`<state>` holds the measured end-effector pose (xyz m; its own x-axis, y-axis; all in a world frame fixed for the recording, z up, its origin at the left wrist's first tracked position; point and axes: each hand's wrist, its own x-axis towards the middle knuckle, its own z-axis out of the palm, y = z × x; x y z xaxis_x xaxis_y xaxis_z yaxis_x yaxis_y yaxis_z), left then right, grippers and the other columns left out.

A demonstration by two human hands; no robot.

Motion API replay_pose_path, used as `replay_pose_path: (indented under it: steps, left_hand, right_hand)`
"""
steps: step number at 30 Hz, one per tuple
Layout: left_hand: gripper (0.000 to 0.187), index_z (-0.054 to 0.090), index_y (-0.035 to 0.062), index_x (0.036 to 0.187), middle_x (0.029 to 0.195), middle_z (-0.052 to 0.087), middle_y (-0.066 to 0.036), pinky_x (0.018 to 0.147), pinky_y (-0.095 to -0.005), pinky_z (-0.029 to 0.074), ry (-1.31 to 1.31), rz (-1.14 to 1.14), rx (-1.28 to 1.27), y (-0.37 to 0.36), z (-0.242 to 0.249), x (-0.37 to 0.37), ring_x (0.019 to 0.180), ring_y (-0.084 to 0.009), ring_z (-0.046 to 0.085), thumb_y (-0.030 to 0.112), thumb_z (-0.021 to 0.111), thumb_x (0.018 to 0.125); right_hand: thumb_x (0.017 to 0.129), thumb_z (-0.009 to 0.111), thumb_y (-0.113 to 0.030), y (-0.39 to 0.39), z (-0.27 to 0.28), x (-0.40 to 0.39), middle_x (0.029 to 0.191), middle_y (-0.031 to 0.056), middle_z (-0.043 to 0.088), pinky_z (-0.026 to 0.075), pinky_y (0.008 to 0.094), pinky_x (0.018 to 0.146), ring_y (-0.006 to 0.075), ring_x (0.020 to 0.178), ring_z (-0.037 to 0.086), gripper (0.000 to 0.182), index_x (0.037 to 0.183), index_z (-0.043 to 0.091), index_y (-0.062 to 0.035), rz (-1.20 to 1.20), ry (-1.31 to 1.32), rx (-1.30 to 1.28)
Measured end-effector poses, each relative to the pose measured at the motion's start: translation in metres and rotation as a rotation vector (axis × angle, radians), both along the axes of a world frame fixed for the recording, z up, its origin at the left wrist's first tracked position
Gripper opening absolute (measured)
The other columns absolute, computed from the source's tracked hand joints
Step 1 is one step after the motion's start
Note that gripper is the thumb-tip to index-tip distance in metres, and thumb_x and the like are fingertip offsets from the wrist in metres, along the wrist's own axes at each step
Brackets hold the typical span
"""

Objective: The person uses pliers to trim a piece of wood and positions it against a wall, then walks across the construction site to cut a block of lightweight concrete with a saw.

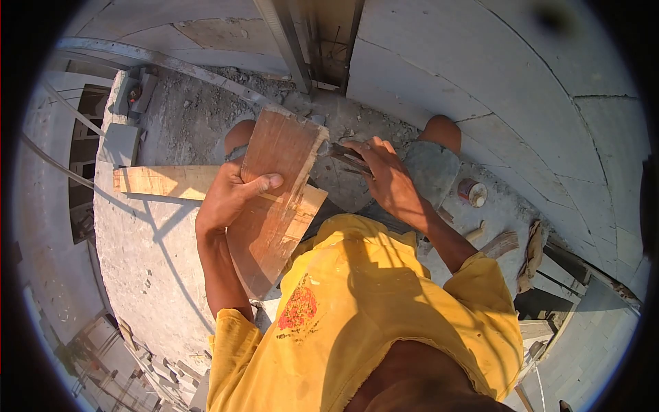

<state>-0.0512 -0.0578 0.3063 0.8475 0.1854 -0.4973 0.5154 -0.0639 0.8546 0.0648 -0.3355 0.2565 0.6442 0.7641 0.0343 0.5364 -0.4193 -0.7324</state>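
Observation:
My left hand point(237, 192) grips the left edge of a reddish-brown wooden board point(274, 158), its thumb lying on the board's face. The board is tilted, its upper end pointing away from me. A paler plank point(165, 182) passes behind the board and my left hand. My right hand point(390, 175) is closed round a dark tool point(351, 159), whose tip is at the board's right edge near the upper corner. The tool's exact kind is hard to make out.
Grey block walls point(480, 89) rise ahead and at the right. A small can point(473, 192) stands on the dusty floor right of my knee. Wood scraps point(500, 245) lie nearby. A metal bar point(178, 65) crosses the upper left; grey blocks point(122, 143) sit at the left.

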Motion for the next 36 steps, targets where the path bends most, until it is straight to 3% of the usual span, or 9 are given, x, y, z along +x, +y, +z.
replay_pose_path:
  steps: [10,13,15,18,20,24,29,33,36]
  left_hand:
    - [0.075,0.064,-0.0003,0.115,0.097,0.070,-0.004,0.075,-0.0287,0.055,-0.073,0.102,-0.739,-0.026,-0.051,-0.006,0.084,-0.0132,0.067,0.033,0.097,0.057]
    - [0.074,0.060,0.0032,0.116,0.096,0.069,-0.002,0.071,-0.0270,0.055,-0.171,0.178,-0.523,0.017,-0.045,-0.017,0.082,-0.0130,0.067,0.039,0.095,0.061]
    - [0.065,0.054,0.0069,0.117,0.090,0.064,-0.002,0.064,-0.0261,0.055,-0.424,0.321,-0.328,0.074,-0.034,-0.048,0.076,-0.0128,0.065,0.042,0.087,0.073]
    - [0.053,0.053,0.0044,0.117,0.098,0.062,-0.006,0.069,-0.0296,0.057,-0.709,0.525,0.031,0.165,0.019,-0.102,0.083,-0.0160,0.064,0.039,0.077,0.085]
    - [0.044,0.056,0.0046,0.115,0.098,0.060,-0.007,0.077,-0.0343,0.056,-0.931,0.564,0.066,0.218,0.080,-0.140,0.088,-0.0201,0.063,0.038,0.071,0.090]
    - [0.023,0.059,0.0074,0.107,0.091,0.058,-0.005,0.085,-0.0373,0.055,-1.183,0.118,-0.122,0.241,0.158,-0.128,0.089,-0.0232,0.064,0.028,0.063,0.097]
    - [0.055,0.055,0.0148,0.126,0.119,0.064,-0.006,0.097,-0.0439,0.054,-1.280,0.761,-0.267,0.200,0.064,-0.031,0.109,-0.0182,0.063,0.051,0.070,0.086]
    - [0.081,0.043,0.0225,0.139,0.134,0.052,-0.004,0.109,-0.0502,0.045,-1.208,0.916,-0.139,0.135,-0.004,0.037,0.123,-0.0209,0.053,0.075,0.059,0.079]
    - [0.085,0.039,0.0238,0.141,0.137,0.049,-0.004,0.112,-0.0512,0.041,-1.091,0.992,-0.175,0.090,-0.049,0.065,0.126,-0.0231,0.049,0.079,0.055,0.078]
  right_hand:
    - [0.077,0.066,0.008,0.003,-0.005,-0.004,0.100,0.0127,0.060,0.048,0.0377,0.080,0.0281,0.090,0.059,0.039,0.115,0.057,-0.0005,0.260,0.080,0.473]
    - [0.093,0.062,-0.005,-0.030,0.000,-0.024,0.096,0.0082,0.059,0.047,0.0324,0.079,0.0183,0.088,0.057,0.022,0.114,0.057,-0.0016,-0.230,0.790,0.566]
    - [0.101,0.058,-0.024,-0.072,-0.002,-0.012,0.091,0.0024,0.056,0.046,0.0290,0.077,0.0117,0.084,0.054,0.024,0.113,0.057,-0.0037,-0.479,0.502,0.666]
    - [0.099,0.059,-0.029,-0.162,-0.007,-0.005,0.094,0.0051,0.060,0.045,0.0306,0.080,0.0147,0.087,0.057,0.033,0.119,0.056,-0.0034,-1.074,0.435,0.284]
    - [0.096,0.061,-0.024,-0.245,-0.070,-0.019,0.103,0.0129,0.064,0.048,0.0386,0.085,0.0254,0.095,0.064,0.036,0.124,0.054,-0.0026,-1.109,0.125,-0.156]
    - [0.086,0.065,-0.031,-0.319,-0.174,-0.106,0.107,0.0210,0.068,0.050,0.0544,0.085,0.0435,0.103,0.064,0.046,0.124,0.054,-0.0064,-1.149,0.297,-0.917]
    - [0.077,0.076,-0.048,-0.319,-0.258,-0.219,0.125,0.0227,0.061,0.047,0.0522,0.098,0.0406,0.118,0.058,0.069,0.126,0.051,-0.0061,-1.250,0.703,-1.124]
    - [0.082,0.078,-0.036,-0.352,-0.311,-0.209,0.141,0.0261,0.044,0.043,0.0487,0.103,0.0410,0.125,0.049,0.079,0.144,0.041,-0.0044,-1.204,0.120,-0.563]
    - [0.098,0.063,-0.021,-0.317,-0.194,-0.060,0.138,0.0217,0.049,0.047,0.0404,0.099,0.0310,0.119,0.054,0.053,0.142,0.044,0.0013,-1.307,0.001,-0.049]
